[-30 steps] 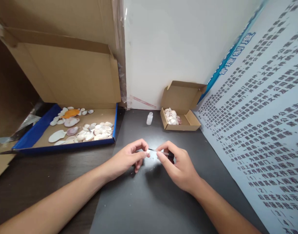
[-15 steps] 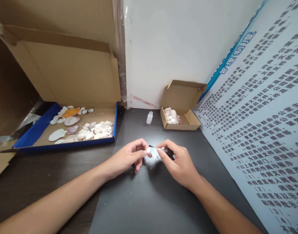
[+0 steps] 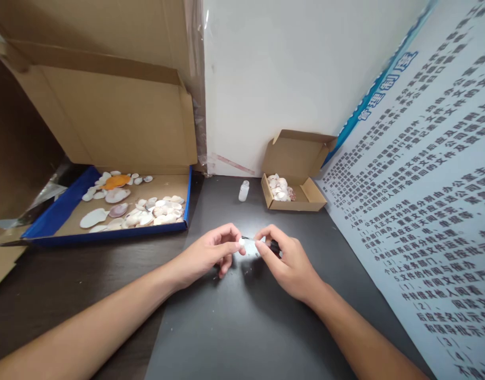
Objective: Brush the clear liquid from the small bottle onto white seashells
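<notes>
Between the thumb and fingertips of my left hand (image 3: 221, 249) is a small white shell (image 3: 241, 243). My right hand (image 3: 287, 258) is closed in a pinch on a slim tool with a black handle (image 3: 274, 246). Its thin dark tip points left and reaches the shell's upper edge; whether it touches I cannot tell, nor can I make out the tool's exact kind. Both hands are raised a little over the dark grey mat (image 3: 211, 338). Small pale crumbs lie on the mat beneath them.
A small uncapped whitish bottle (image 3: 243, 191) stands beyond my hands. Right of it, an open cardboard box (image 3: 306, 205) holds white shells (image 3: 279, 188). At left, a large blue-edged box (image 3: 108, 235) with its lid up holds many shells and an orange one (image 3: 116, 182). A printed board (image 3: 432, 211) borders the right.
The tool's tip has shifted slightly at the shell, and the right fingers have turned its handle a little. The left hand stays nearly still.
</notes>
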Demonstrator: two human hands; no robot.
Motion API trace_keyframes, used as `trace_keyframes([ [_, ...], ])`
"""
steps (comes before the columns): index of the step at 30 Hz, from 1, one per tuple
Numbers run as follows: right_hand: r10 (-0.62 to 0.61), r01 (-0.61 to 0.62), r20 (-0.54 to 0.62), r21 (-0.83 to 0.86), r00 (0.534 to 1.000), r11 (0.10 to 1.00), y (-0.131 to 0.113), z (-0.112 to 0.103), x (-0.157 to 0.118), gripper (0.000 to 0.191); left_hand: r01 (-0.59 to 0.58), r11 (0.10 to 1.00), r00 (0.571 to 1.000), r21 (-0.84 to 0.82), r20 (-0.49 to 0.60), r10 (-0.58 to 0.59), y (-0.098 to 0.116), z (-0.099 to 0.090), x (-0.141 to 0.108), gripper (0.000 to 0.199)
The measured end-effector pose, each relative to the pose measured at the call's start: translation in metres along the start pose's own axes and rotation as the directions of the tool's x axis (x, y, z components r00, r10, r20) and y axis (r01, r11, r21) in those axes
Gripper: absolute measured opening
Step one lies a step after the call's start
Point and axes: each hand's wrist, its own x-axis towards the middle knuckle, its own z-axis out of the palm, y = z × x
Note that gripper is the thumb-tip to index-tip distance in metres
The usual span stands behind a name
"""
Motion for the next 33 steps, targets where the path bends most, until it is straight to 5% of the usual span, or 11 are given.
trace_keyframes([
  [14,-0.105,0.108,-0.075,0.034,0.992,0.994,-0.001,0.007,0.001,0.01,-0.029,0.997,0.998,0.069,-0.046,0.032,0.0,0.0,-0.002,0.019],
  [22,0.0,0.004,-0.073,0.052,0.997,0.999,-0.012,0.012,0.023,0.008,-0.038,0.999,0.996,-0.01,-0.086,0.037,0.001,-0.003,0.001,0.02],
  [33,0.023,-0.008,-0.092,0.158,0.996,0.987,0.01,0.013,0.023,0.01,-0.037,0.999,0.995,-0.027,-0.093,0.035,-0.002,-0.004,0.002,0.021],
])
